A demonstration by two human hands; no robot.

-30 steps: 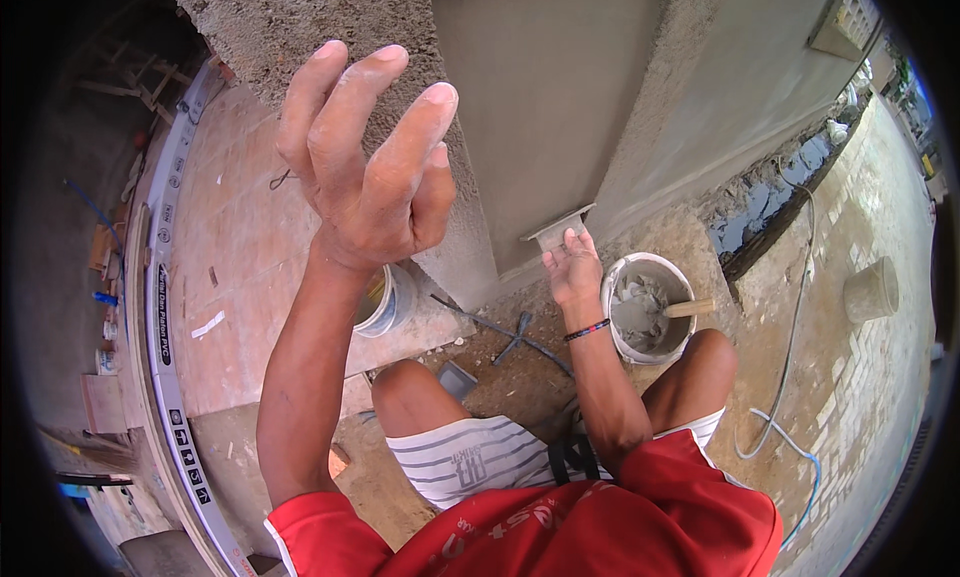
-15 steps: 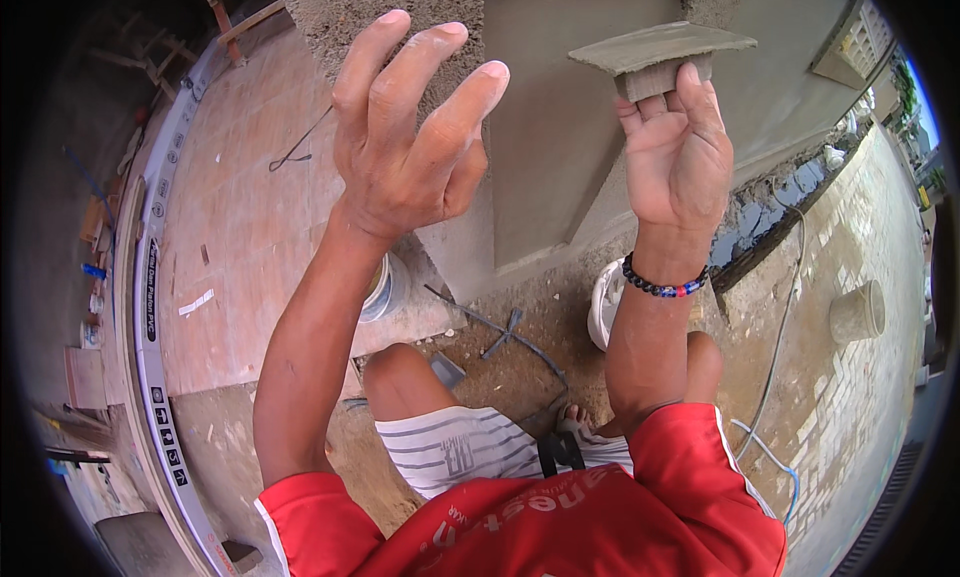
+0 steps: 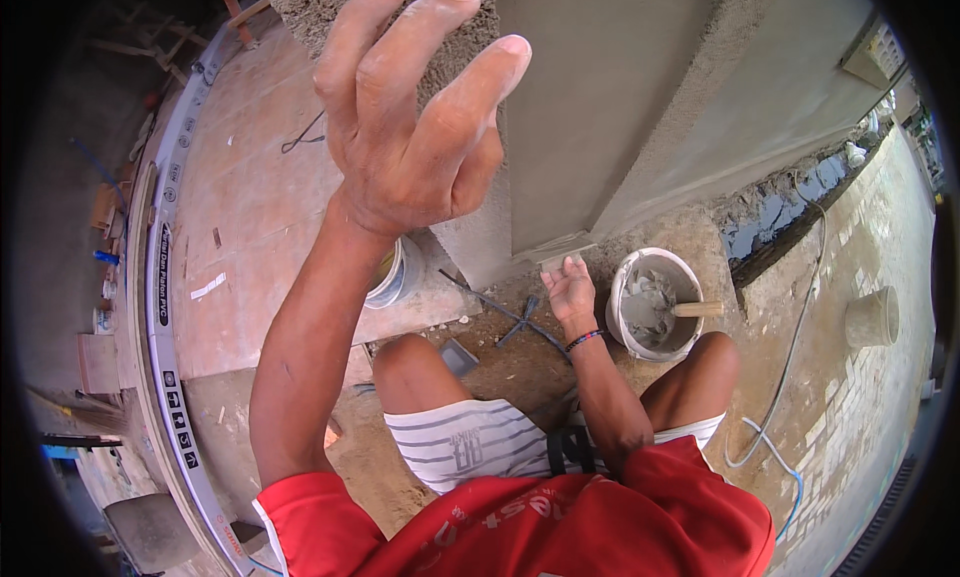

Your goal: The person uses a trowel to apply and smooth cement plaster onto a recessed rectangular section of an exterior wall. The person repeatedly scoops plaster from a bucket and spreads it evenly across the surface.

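My left hand (image 3: 415,127) is raised in front of the rough, unplastered column face (image 3: 455,22). Its fingers are spread and slightly bent, with nothing in them. Low down, my right hand (image 3: 570,295) is palm up at the foot of the smooth grey plastered wall (image 3: 590,87). Its fingers are closed on the plastering float (image 3: 562,249), seen almost edge-on and blending with the wall's base. Beside that hand stands a white bucket (image 3: 617,322) of wet grey mortar (image 3: 650,302), a wooden-handled trowel (image 3: 697,309) resting in it.
Another bucket (image 3: 395,277) stands behind my left forearm, near a pinkish board floor (image 3: 250,247). A dark cable (image 3: 515,317) crosses the ground between my knees. At right are a hose (image 3: 795,347), a pale pail (image 3: 872,317) and a water-filled trench (image 3: 790,207).
My right hand has dropped with the float from high before the wall to the wall's foot, uncovering the mortar bucket. My left hand stays raised, slightly higher.
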